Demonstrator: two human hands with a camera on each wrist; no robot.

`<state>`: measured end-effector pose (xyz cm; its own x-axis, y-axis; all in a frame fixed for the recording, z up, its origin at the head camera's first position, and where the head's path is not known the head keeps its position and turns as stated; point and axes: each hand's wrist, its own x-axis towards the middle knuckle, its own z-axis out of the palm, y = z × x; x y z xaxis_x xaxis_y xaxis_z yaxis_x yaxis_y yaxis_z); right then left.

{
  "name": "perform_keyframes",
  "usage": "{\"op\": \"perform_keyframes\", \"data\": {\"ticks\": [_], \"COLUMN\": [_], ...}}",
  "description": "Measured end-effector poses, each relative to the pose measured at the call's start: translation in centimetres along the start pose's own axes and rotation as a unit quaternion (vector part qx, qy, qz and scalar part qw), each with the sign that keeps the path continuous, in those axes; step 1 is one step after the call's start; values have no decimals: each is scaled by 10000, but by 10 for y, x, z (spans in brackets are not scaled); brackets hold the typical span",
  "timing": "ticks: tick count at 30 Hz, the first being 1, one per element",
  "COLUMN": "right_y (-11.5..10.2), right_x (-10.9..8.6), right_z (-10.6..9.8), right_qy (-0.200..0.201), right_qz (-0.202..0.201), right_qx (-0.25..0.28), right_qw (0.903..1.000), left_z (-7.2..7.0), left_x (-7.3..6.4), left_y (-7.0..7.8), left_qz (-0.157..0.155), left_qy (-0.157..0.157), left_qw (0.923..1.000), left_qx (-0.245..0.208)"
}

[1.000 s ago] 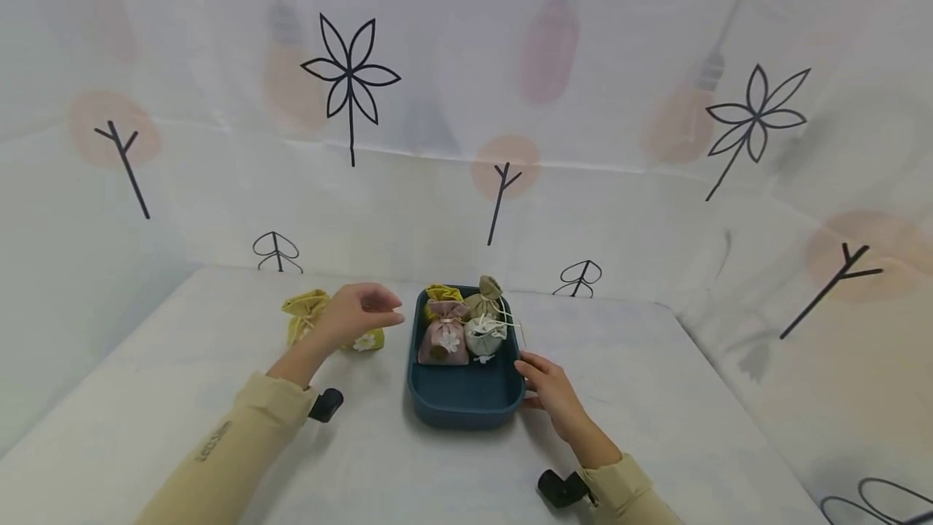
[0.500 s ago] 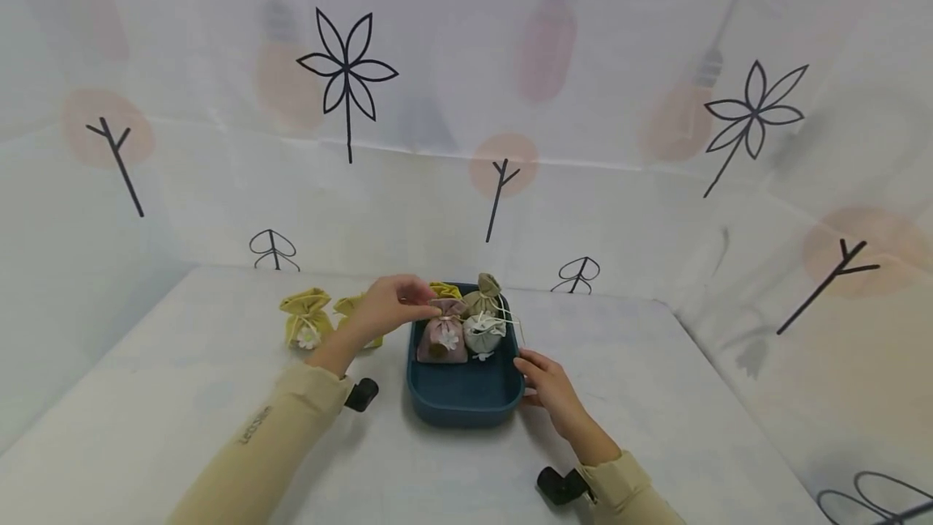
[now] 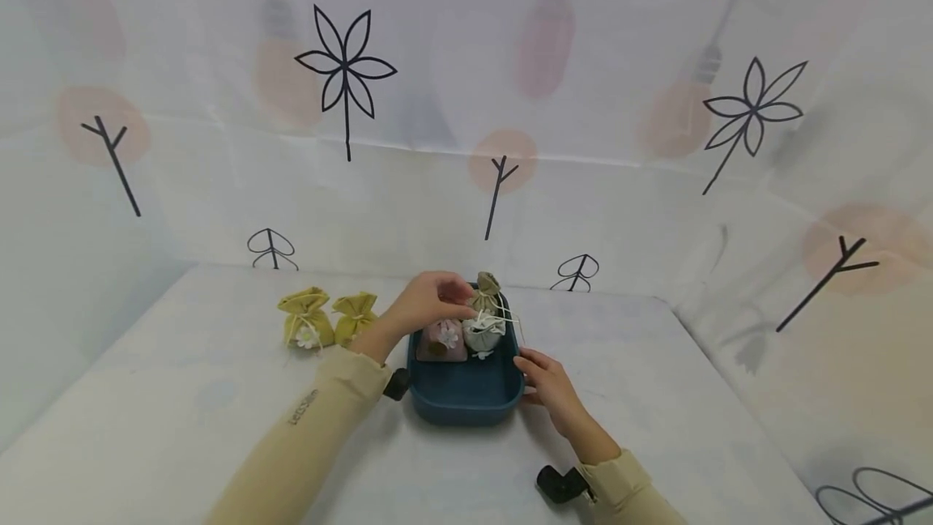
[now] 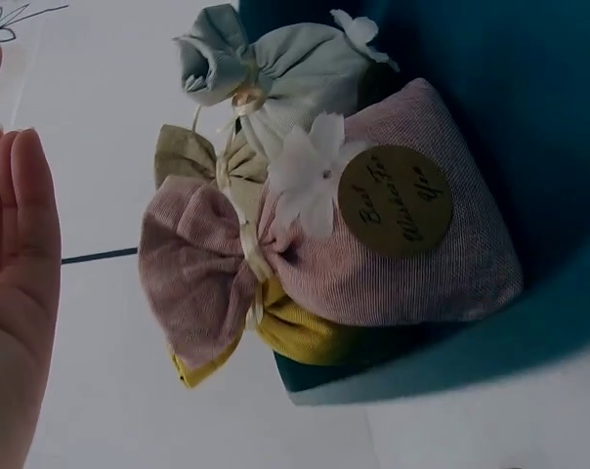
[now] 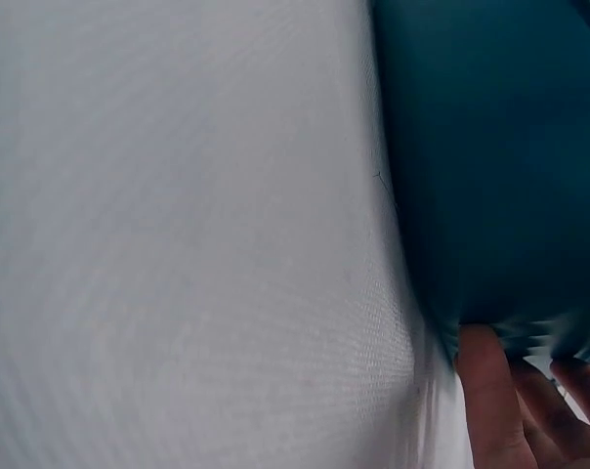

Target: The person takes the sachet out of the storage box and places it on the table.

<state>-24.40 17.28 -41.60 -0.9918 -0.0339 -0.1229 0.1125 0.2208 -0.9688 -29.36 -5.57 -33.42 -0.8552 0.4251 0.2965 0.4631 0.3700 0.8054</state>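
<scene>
A dark teal box (image 3: 466,414) holds several small drawstring pouches at its far end. Among them are a pink pouch (image 4: 451,264) with a white flower and round gold label, a pale mint pouch (image 3: 484,336), a khaki pouch (image 3: 486,292) and a yellow pouch (image 4: 310,337), partly behind the pink one. My left hand (image 3: 430,298) hovers over these pouches with nothing in it; in the left wrist view its fingers are apart from the fabric. The right hand (image 3: 557,399) touches the box's outer right side with its fingertips (image 5: 483,342).
Two more yellow pouches, a left one (image 3: 306,318) with a white flower and another (image 3: 354,316), stand on the white-covered table (image 3: 240,379) left of the box. A printed cloth backdrop (image 3: 437,201) rises behind and at the sides.
My left hand has moved right, from beside the yellow pouches to above those in the box. The right hand stays against the box, which has not visibly moved.
</scene>
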Motion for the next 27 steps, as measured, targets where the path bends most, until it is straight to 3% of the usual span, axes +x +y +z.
{"op": "perform_keyframes", "data": {"ticks": [5,13,16,22,27], "right_y": [0,-1,0,0,0], "right_x": [-1,-3,-2,-2,-1], "right_z": [0,1,0,0,0], "right_qy": [4,-28,-48,-64,-89], "right_qz": [32,-56,-119,-97,-123], "right_qx": [23,57,53,90,57], "right_qw": [10000,10000,9999,9999,9999], "left_z": [14,29,31,32,32], "left_x": [11,23,25,25,24], "left_y": [-1,-8,-10,-12,-11], "left_qz": [236,-280,-305,-255,-273], "left_qy": [-458,-830,-942,-994,-771], "left_qw": [9987,9933,9902,9847,9863], "left_qx": [17,753,983,1410,1431]}}
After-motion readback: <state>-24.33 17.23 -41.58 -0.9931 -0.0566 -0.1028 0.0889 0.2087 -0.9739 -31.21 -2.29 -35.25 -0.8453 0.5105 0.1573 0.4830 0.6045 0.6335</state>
